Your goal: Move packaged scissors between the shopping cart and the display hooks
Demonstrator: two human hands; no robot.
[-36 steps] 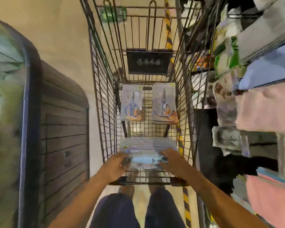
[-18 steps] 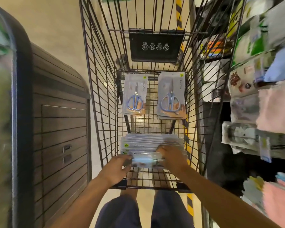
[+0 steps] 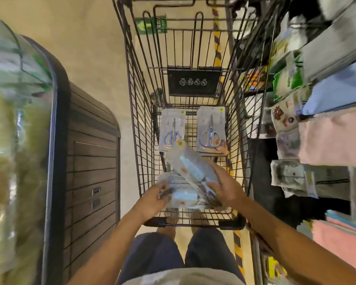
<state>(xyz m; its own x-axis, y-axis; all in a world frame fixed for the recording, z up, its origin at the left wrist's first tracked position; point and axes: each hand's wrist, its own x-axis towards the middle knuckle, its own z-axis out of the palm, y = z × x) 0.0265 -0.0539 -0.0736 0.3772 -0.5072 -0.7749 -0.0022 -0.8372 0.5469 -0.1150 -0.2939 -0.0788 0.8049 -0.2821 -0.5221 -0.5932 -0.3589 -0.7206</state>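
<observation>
Near the cart's (image 3: 136, 112) near edge, the right hand (image 3: 224, 190) grips 1 tilted scissors pack (image 3: 191, 165), fingers curled over its lower end, lifted off the stack (image 3: 179, 194). The left hand (image 3: 152, 199) holds that stack down, fingers bent around its left side. Likely risks: the slick pack slipping from a 1-end grip, or its corner snagging the cart wires on the way to the shelves (image 3: 325, 128) at right. Counted: 2 packs (image 3: 211, 128) lie flat at the cart's far end, 1 is in hand, and the stack's number is too blurred to tell. Hooks are not visible.
</observation>
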